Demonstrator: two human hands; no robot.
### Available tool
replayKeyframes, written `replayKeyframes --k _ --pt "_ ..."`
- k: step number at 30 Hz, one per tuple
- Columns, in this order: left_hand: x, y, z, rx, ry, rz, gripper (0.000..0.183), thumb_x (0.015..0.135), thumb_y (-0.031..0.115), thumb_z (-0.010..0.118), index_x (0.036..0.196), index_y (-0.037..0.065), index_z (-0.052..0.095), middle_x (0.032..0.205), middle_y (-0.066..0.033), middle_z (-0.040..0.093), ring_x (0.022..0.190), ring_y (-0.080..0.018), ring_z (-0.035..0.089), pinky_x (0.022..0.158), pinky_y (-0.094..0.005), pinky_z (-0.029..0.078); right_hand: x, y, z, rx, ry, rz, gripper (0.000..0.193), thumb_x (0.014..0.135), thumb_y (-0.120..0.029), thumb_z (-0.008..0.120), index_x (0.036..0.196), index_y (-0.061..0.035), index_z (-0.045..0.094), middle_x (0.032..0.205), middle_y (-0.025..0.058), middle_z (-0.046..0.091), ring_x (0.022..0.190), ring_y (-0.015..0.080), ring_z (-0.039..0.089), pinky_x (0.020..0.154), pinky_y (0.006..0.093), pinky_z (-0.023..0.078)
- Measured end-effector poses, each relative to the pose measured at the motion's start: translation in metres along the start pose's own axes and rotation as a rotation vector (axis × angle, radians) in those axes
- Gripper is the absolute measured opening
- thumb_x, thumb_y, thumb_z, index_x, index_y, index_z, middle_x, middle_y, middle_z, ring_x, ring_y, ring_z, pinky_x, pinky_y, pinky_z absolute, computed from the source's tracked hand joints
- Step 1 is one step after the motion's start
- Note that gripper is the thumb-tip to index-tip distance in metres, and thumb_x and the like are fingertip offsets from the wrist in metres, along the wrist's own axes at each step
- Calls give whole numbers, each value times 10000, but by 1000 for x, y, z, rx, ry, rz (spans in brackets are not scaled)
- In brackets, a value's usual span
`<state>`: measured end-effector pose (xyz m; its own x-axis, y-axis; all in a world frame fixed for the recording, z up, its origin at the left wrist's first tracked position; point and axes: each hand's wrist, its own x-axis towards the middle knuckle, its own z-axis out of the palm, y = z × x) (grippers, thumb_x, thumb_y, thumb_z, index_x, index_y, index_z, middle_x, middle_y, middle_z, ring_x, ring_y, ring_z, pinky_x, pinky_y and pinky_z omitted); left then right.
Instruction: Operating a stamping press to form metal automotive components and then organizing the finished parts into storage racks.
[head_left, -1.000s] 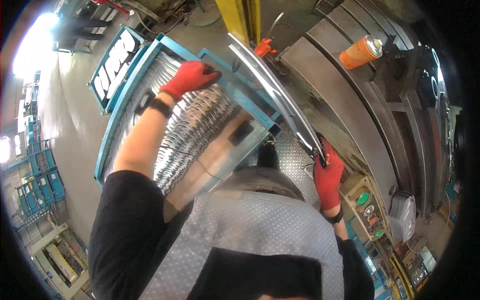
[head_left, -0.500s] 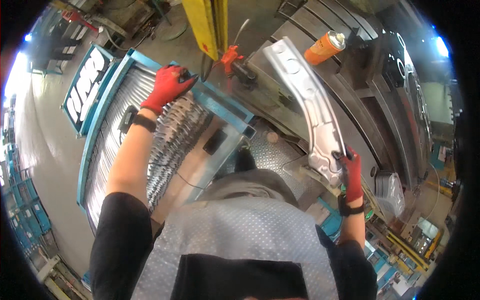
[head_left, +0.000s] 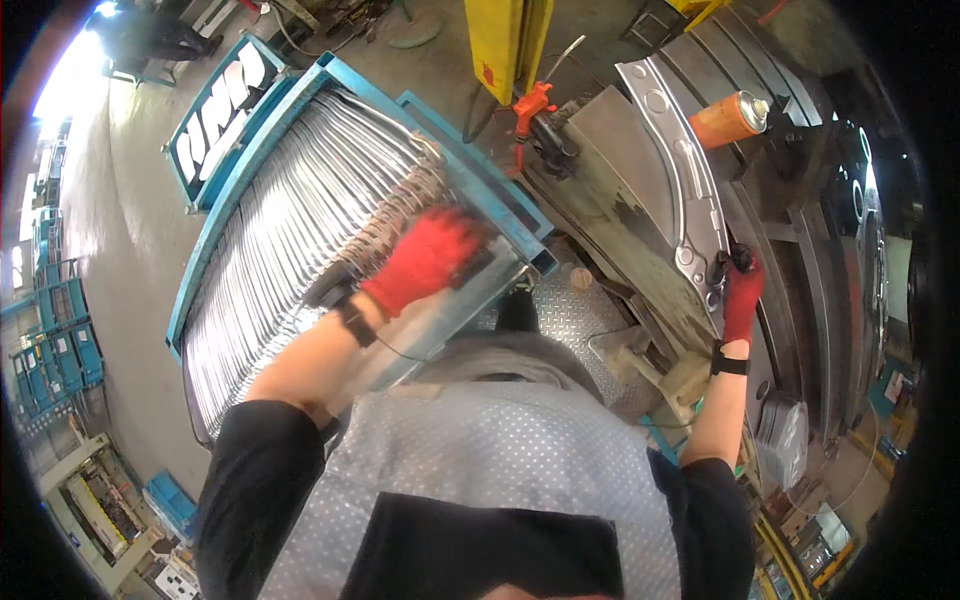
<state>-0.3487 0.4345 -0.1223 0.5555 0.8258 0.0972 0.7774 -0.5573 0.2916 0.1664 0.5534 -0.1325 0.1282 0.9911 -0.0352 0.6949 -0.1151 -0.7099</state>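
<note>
My right hand, in a red glove, grips the lower end of a long, curved stamped metal panel. The panel slants up and away over the dark steel fixture on the right. On the left, my red-gloved left hand hovers by the near end of a tight row of similar metal panels. Motion smears its fingers, so whether it holds anything cannot be made out. These panels stand packed on edge in a blue steel rack.
An orange spray can lies on the fixture beside the panel. Ahead stand a yellow post and an orange-red tool. A smaller blue rack with panels sits behind the large one. Diamond-plate flooring shows between rack and fixture.
My left hand has come from the rack's far edge toward me and right. My right hand has carried the panel rightward, turning it more edge-on. The whole view has shifted too.
</note>
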Motion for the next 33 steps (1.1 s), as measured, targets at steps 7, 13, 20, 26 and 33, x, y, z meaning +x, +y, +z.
replayKeyframes --k 7,13,20,26,33 --pt "7 -56 69 956 -374 63 398 840 169 415 1160 -26 547 1218 -214 501 1178 -373 428 1043 -499 288 -57 -174 76 -370 83 -361 395 744 -97 653 1129 -48 577 1093 163 604 1012 312 573 865 398 441" --pt "11 -76 147 1849 -66 25 368 900 153 383 1195 -11 527 1237 -185 503 1179 -324 441 1047 -436 299 -51 -328 266 137 -505 -748 547 809 -268 614 1256 -1 447 1160 230 547 1093 340 526 925 412 419" --pt "5 -59 116 1557 -137 101 371 937 157 386 1221 -46 509 1250 -178 513 1178 -273 477 1038 -328 343 -25 -309 354 -94 -516 -781 459 809 -138 517 1235 15 436 1025 279 582 1013 382 551 879 443 428" --pt "-13 -79 81 1133 -35 385 210 773 91 501 893 39 665 957 -157 615 967 -283 557 969 -381 393 -31 -323 345 155 -711 -728 377 829 -167 544 1172 -12 514 1034 233 601 1002 387 554 862 430 435" --pt "-23 -15 -28 101 2 471 124 665 184 573 681 78 635 751 -126 608 757 -316 571 801 -409 454 -14 -268 373 258 -670 -641 327 911 -159 451 1200 -27 528 1141 209 579 1077 337 548 912 371 416"
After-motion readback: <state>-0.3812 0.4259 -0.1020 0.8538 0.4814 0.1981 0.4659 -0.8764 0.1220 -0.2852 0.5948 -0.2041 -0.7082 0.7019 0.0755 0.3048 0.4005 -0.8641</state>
